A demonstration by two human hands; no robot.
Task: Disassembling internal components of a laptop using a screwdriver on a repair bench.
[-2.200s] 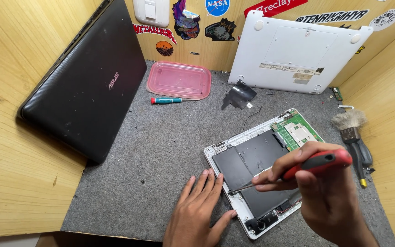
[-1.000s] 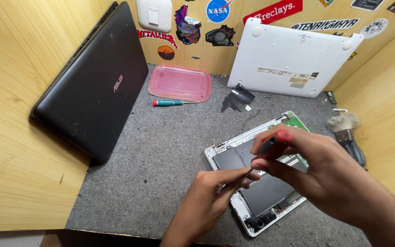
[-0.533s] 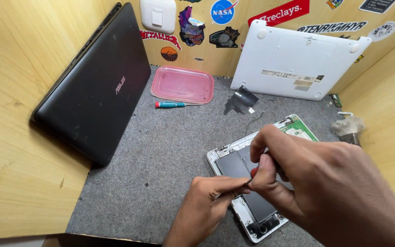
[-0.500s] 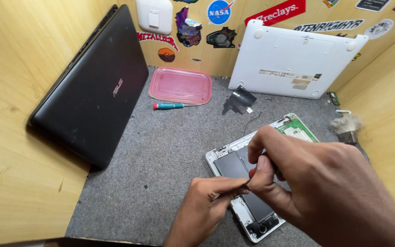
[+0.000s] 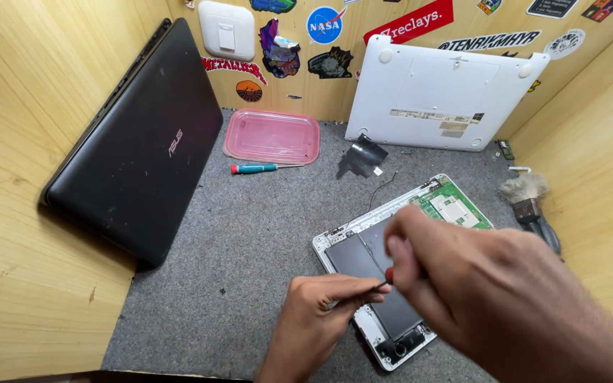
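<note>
Right hand (image 5: 491,284), large in the near foreground, closing its fingers around a red-handled screwdriver (image 5: 389,275), only a sliver of the red handle showing between fingers; thin shaft pointing left toward the left hand (image 5: 321,315). Left hand pinching fingertips together at the shaft's tip, directly over the near edge of an opened white laptop base (image 5: 342,240); whether anything small is being pinched, not discernible. Base lying flat on the grey felt mat (image 5: 250,248), at an angle, dark battery panels (image 5: 352,255) facing up in its middle, green circuit board (image 5: 455,209) occupying its far corner. Much of the base being hidden by the right hand. Detached white bottom cover (image 5: 448,92) leaning against the stickered back wall. Black closed laptop (image 5: 136,170) leaning on the left wooden wall. Pink shallow tray (image 5: 272,137) resting near the back wall, teal-handled screwdriver (image 5: 253,168) lying just in front of it. Small black bent sheet (image 5: 361,156) lying between tray and base. Brush (image 5: 526,195) lying by the right wall.
</note>
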